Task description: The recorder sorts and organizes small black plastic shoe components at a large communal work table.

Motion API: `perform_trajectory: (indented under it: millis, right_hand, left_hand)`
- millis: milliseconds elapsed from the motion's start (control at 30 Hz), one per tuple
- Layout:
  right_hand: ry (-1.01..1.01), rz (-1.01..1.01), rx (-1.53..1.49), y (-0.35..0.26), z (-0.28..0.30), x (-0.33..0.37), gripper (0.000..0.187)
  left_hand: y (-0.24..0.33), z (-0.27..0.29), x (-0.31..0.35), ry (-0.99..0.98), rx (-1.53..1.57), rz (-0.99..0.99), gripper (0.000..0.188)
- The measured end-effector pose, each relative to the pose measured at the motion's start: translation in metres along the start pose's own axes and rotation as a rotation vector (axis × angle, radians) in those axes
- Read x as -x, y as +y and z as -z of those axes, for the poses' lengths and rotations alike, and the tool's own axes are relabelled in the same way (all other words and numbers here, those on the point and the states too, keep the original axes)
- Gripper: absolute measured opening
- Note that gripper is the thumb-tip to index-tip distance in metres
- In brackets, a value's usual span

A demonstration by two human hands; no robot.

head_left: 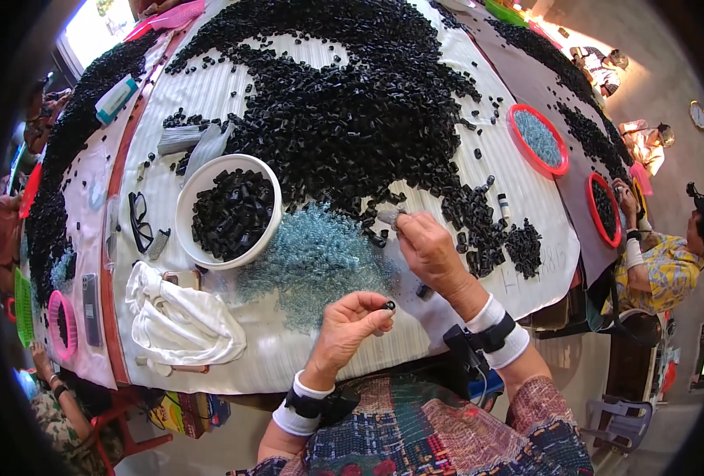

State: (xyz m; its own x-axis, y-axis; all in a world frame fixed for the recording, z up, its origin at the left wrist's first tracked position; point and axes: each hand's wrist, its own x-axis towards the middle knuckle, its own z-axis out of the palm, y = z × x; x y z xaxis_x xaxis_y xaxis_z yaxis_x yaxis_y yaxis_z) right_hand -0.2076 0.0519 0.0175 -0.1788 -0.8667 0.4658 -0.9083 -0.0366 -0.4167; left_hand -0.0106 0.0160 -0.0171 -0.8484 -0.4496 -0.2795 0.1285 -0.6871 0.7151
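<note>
In the middle of the near table edge, my left hand (344, 332) pinches a small black ring-like part (390, 305) between thumb and forefinger. Further right and higher, my right hand (431, 250) is closed round a short grey tool with a flat tip (389, 216). What kind of tool it is, I cannot make out. Beyond my left hand lies a heap of tiny clear bluish pieces (316, 246). A white bowl (270, 230) full of black parts stands left of it. A big pile of black parts (360, 119) covers the cloth behind.
A white cloth (181, 321), glasses (139, 222) and a phone (91, 309) lie at the left. A smaller heap of black pieces (524, 247) sits at the right. Beyond are red-rimmed baskets (562, 168). People sit along both sides, one in a yellow patterned shirt (669, 274).
</note>
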Motion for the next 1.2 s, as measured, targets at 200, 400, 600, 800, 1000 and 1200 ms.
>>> perform_trajectory:
  millis: [200,400,600,800,1000,1200]
  right_hand:
    - [-0.085,-0.17,0.116,0.003,-0.025,-0.003,0.02]
    - [-0.033,-0.128,0.164,0.005,-0.032,-0.003,0.019]
    - [-0.06,-0.057,0.242,0.002,-0.028,0.0,0.018]
    - [0.079,-0.076,0.031,-0.011,-0.014,0.005,0.019]
    - [0.031,-0.224,-0.261,-0.056,0.03,0.037,0.017]
    - [0.122,-0.179,-0.271,-0.064,0.034,0.056,0.019]
  left_hand:
    - [0.001,-0.001,0.001,-0.001,-0.012,0.022,0.019]
    - [0.0,0.002,0.001,-0.012,-0.033,0.018,0.018]
    - [-0.001,0.001,0.001,-0.026,-0.021,-0.005,0.018]
    - [-0.001,0.0,0.0,0.002,0.008,0.002,0.017]
    - [-0.001,-0.01,0.004,0.117,-0.077,-0.077,0.016]
    - [0.003,-0.027,0.009,0.163,-0.096,-0.131,0.019]
